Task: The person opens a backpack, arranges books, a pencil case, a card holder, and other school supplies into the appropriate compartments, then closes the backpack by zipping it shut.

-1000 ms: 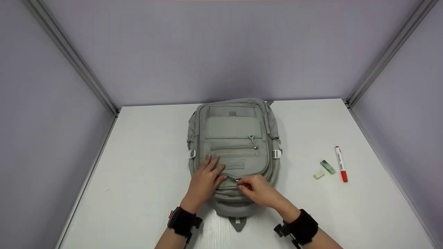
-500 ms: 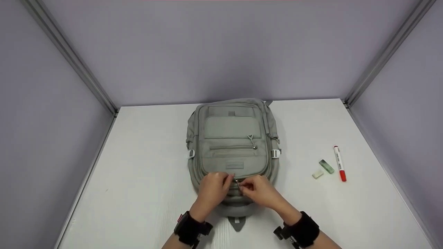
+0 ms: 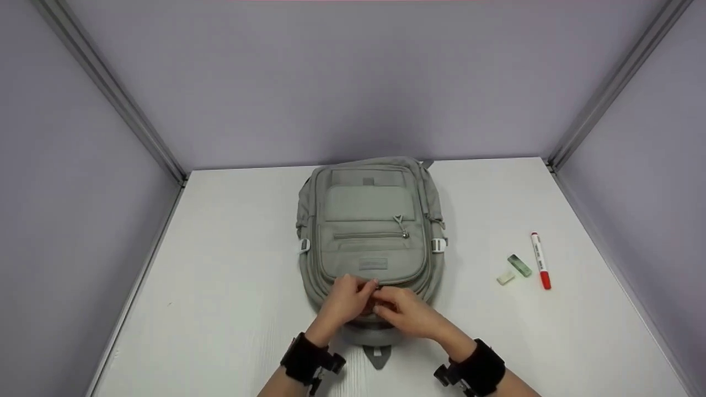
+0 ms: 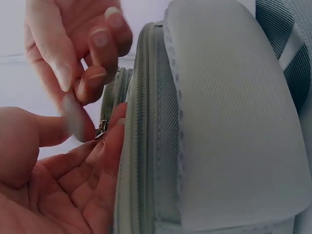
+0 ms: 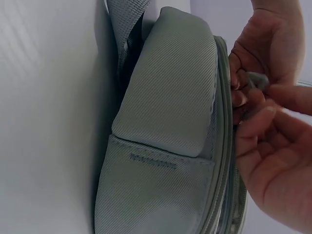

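Observation:
A grey-green backpack [image 3: 372, 220] lies flat on the white table [image 3: 220, 275], its top end toward me. Both hands meet at that near end, on the zipper line. My left hand [image 3: 361, 289] pinches a small metal zipper pull [image 4: 101, 130] between thumb and fingertips [image 4: 117, 127]. My right hand [image 3: 386, 306] has its fingers curled beside it and pinches a grey pull tab [image 5: 256, 80] at the same spot. In the wrist views the padded top of the backpack [image 4: 219, 122] [image 5: 165, 97] fills the frame. The zipper looks closed around the pulls.
A red-and-white marker [image 3: 540, 268], a green eraser [image 3: 520, 266] and a small white eraser [image 3: 506, 278] lie on the table to the right of the bag. Lilac walls enclose the table on three sides. Black wrist bands [image 3: 306, 358] sit on both forearms.
My left hand left the bag's front panel, where it lay flat, and came to the zipper beside my right hand. The right hand stayed at the zipper, shifting slightly toward me.

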The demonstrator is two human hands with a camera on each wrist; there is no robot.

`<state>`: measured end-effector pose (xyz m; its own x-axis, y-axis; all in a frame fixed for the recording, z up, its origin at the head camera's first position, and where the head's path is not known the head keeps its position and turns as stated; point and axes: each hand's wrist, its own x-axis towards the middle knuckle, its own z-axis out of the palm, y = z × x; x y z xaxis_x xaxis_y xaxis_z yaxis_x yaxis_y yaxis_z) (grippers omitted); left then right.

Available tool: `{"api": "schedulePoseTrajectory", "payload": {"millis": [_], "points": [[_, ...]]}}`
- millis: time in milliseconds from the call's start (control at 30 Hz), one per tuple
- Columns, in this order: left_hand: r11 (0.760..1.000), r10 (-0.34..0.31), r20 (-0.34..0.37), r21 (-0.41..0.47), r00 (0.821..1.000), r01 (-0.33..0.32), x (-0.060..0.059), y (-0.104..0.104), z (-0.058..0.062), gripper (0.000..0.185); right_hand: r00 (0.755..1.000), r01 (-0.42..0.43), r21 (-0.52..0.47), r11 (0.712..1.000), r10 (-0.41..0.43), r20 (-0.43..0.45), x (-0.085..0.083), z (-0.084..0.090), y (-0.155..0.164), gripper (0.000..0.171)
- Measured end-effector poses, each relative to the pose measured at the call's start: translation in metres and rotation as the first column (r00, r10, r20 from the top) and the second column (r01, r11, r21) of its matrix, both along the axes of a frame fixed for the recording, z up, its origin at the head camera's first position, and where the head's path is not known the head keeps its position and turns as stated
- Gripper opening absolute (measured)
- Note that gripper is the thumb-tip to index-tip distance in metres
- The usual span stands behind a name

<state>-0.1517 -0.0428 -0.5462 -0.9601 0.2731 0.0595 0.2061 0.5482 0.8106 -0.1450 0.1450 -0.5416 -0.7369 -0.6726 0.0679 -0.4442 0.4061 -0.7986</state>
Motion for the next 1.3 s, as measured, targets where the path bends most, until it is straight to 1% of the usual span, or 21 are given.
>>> {"api": "schedulePoseTrajectory", "payload": {"millis": [67,100,133,167,200,233,267,333,367,400,433,500,567,667,700,800,967,1100,1167,1267,1300], "points": [[1.000,-0.019,-0.014,-0.013,1.000,0.019,-0.001,-0.001,-0.001,0.032,0.999,-0.048,0.003,0.999,0.048,0.000,-0.001,0.001,0.002,0.026],[0.999,-0.028,-0.023,-0.024,0.999,0.027,-0.002,-0.001,-0.002,0.029,0.998,-0.058,-0.002,0.998,0.058,-0.019,-0.002,0.002,0.003,0.026],[0.999,-0.036,-0.038,-0.037,0.999,0.034,-0.002,-0.001,-0.002,0.025,0.997,-0.051,-0.004,0.999,0.051,-0.059,-0.004,0.002,0.004,0.024],[0.998,-0.042,-0.053,-0.054,0.998,0.039,-0.002,-0.001,-0.002,0.023,0.992,-0.031,-0.007,0.999,0.030,-0.120,-0.005,0.002,0.005,0.022],[0.997,-0.045,-0.066,-0.070,0.997,0.041,-0.002,-0.001,-0.003,0.021,0.981,-0.005,-0.008,1.000,0.004,-0.196,-0.007,0.003,0.007,0.020],[0.996,-0.045,-0.079,-0.084,0.996,0.039,-0.001,-0.001,-0.003,0.020,0.958,0.029,-0.005,1.000,-0.030,-0.284,-0.009,0.002,0.008,0.017],[0.995,-0.039,-0.093,-0.097,0.995,0.030,0.000,-0.001,-0.003,0.020,0.925,0.067,-0.001,0.998,-0.063,-0.375,-0.011,0.002,0.009,0.016],[0.992,-0.019,-0.132,-0.125,0.991,0.002,0.001,0.000,-0.003,0.019,0.834,0.151,0.026,0.988,-0.113,-0.541,-0.016,-0.001,0.011,0.019],[0.990,-0.006,-0.149,-0.139,0.989,-0.014,0.002,0.000,-0.003,0.019,0.789,0.181,0.041,0.983,-0.120,-0.603,-0.018,-0.002,0.012,0.021],[0.988,0.006,-0.166,-0.153,0.986,-0.032,0.003,0.000,-0.003,0.017,0.752,0.200,0.057,0.978,-0.116,-0.649,-0.020,-0.004,0.012,0.024],[0.985,0.017,-0.188,-0.166,0.982,-0.049,0.004,0.001,-0.002,0.015,0.723,0.212,0.074,0.974,-0.105,-0.682,-0.022,-0.005,0.013,0.026],[0.979,0.032,-0.224,-0.191,0.974,-0.076,0.005,0.002,-0.001,0.012,0.683,0.218,0.101,0.971,-0.078,-0.726,-0.026,-0.008,0.013,0.027],[0.974,0.035,-0.248,-0.209,0.968,-0.089,0.007,0.002,-0.001,0.011,0.647,0.219,0.108,0.970,-0.062,-0.760,-0.029,-0.011,0.013,0.023],[0.970,0.030,-0.298,-0.222,0.954,-0.100,0.009,0.001,0.000,0.011,0.594,0.227,0.090,0.970,-0.064,-0.802,-0.032,-0.014,0.013,0.015],[0.969,0.029,-0.317,-0.223,0.948,-0.104,0.010,0.000,0.001,0.011,0.581,0.231,0.079,0.970,-0.072,-0.811,-0.033,-0.015,0.013,0.013],[0.964,0.037,-0.378,-0.229,0.925,-0.133,0.012,-0.003,0.001,0.011,0.563,0.232,0.053,0.971,-0.090,-0.822,-0.034,-0.016,0.013,0.010],[0.951,0.042,-0.455,-0.256,0.889,-0.176,0.014,-0.010,0.004,0.013,0.572,0.231,0.054,0.972,-0.090,-0.815,-0.034,-0.015,0.015,0.011],[0.944,0.029,-0.501,-0.270,0.865,-0.188,0.016,-0.014,0.004,0.016,0.587,0.222,0.062,0.973,-0.083,-0.805,-0.032,-0.013,0.016,0.014],[0.943,0.031,-0.514,-0.269,0.857,-0.196,0.017,-0.016,0.003,0.019,0.593,0.215,0.058,0.975,-0.083,-0.801,-0.032,-0.013,0.016,0.016],[0.945,0.042,-0.523,-0.257,0.851,-0.204,0.018,-0.021,0.002,0.022,0.593,0.203,0.047,0.978,-0.085,-0.800,-0.031,-0.013,0.017,0.016],[0.945,0.046,-0.521,-0.252,0.852,-0.206,0.019,-0.022,0.002,0.022,0.593,0.200,0.045,0.979,-0.084,-0.801,-0.031,-0.013,0.018,0.016]]}}
